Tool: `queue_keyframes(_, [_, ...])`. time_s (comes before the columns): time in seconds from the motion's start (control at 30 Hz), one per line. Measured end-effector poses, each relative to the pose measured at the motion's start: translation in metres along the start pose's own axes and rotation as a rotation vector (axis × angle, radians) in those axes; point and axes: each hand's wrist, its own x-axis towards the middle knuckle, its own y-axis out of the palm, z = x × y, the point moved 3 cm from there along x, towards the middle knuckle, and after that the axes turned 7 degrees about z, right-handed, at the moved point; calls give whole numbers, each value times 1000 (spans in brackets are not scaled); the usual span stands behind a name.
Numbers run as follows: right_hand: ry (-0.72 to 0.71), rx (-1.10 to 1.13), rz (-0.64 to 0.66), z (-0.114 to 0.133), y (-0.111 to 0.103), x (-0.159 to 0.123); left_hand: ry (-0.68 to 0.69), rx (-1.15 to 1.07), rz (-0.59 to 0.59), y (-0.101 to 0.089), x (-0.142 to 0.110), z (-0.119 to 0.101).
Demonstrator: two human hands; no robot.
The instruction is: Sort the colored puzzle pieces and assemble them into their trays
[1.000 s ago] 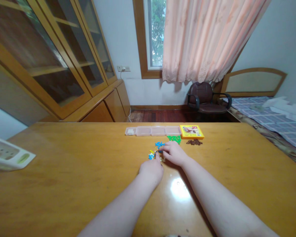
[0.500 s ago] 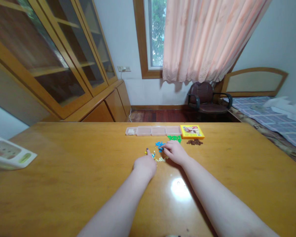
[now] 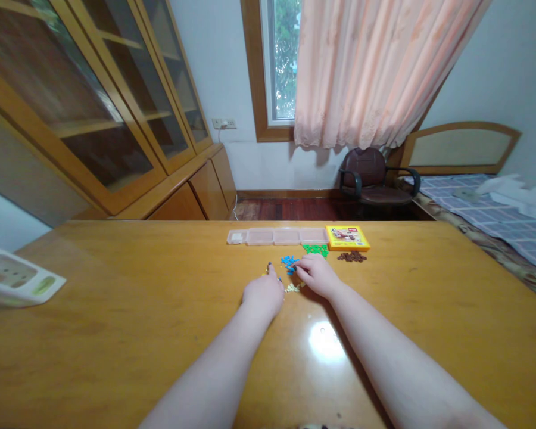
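Note:
Small blue pieces (image 3: 289, 261) lie in a loose pile on the wooden table. My right hand (image 3: 317, 275) rests at this pile, its fingers bent together with the tips among the blue pieces; what they pinch, if anything, is hidden. To the left is my left hand (image 3: 263, 293), index finger stretched forward and another fingertip apart from it, close to a few yellow bits it partly covers. Cream-coloured pieces (image 3: 292, 288) lie between the two hands. Behind my right hand are green pieces (image 3: 316, 250), and brown pieces (image 3: 352, 257) form a heap farther right.
A row of clear plastic trays (image 3: 287, 236) stretches along the table's far side, ending at a yellow box (image 3: 348, 238). A white plastic object (image 3: 18, 277) stands at the left. Beyond the table are a chair (image 3: 368, 179), a glass-door cabinet (image 3: 116, 119) and a bed (image 3: 486, 202).
My left hand's index finger has shifted slightly forward and right, and the hand now covers more of the small pieces beside it. My right hand has barely moved.

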Motion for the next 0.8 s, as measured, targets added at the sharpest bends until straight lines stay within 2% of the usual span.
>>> queue_keyframes(0.17, [6,3,-10,0,-1,0,135,37,-52,2,8,-1])
queue_keyframes(0.4, [18,-5,17,-2,2,1,-26,57,87,1,-7,5])
queue_keyframes(0.47, [0,20,38,-1,3,1,-31,63,115,0,-15,2])
queue_keyframes(0.57, [-42,35,105,6,2,0,11,81,147,-1,-26,-6])
queue_keyframes(0.67, [-79,-1,226,17,1,-2,42,94,174,0,-35,-14])
queue_keyframes(0.8, [-87,-57,312,25,2,-2,82,129,172,-1,-38,-19])
